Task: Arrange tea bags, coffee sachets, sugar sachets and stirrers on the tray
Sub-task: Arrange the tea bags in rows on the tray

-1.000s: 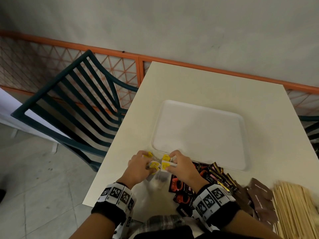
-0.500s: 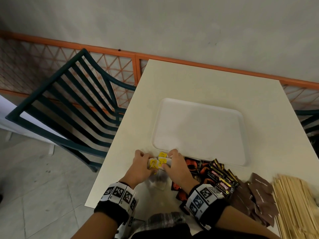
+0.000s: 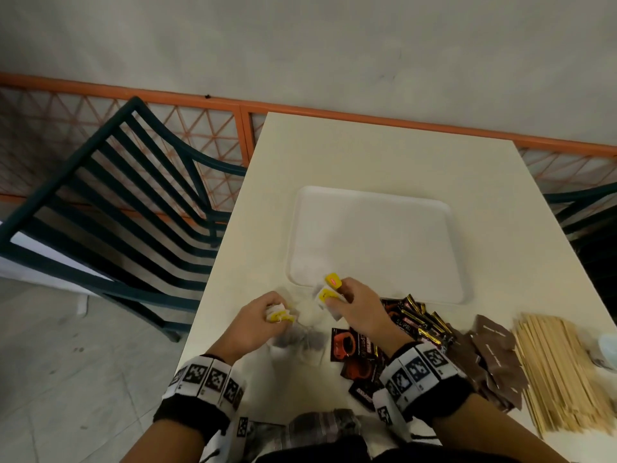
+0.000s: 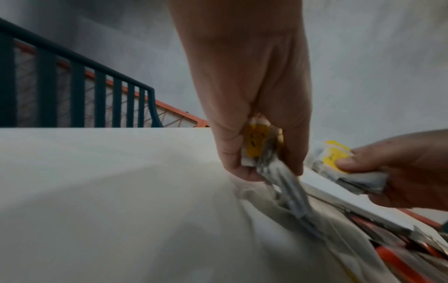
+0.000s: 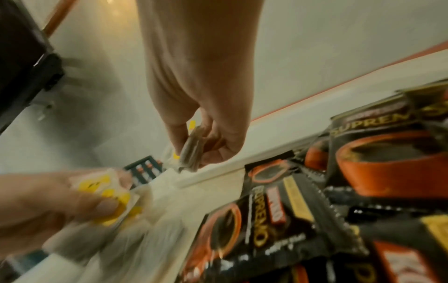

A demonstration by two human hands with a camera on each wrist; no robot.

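Tea bags (image 3: pixel 300 332) lie on the table (image 3: pixel 384 152) at the tray's (image 3: pixel 377 242) near-left corner. The left hand (image 3: pixel 253 324) pinches several tagged bags; the right hand (image 3: pixel 357 310) pinches about 2 more. Coffee sachets (image 3: pixel 410 324), brown sachets (image 3: pixel 494 355) and stirrers (image 3: pixel 561 372) lie rightward.

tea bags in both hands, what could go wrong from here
1. The left hand and right hand each pinch a bunch of tea bags by the yellow tags; their strings may be tangled and drag bags along.
2. The coffee sachets crowd the white tray's near edge and could get knocked.
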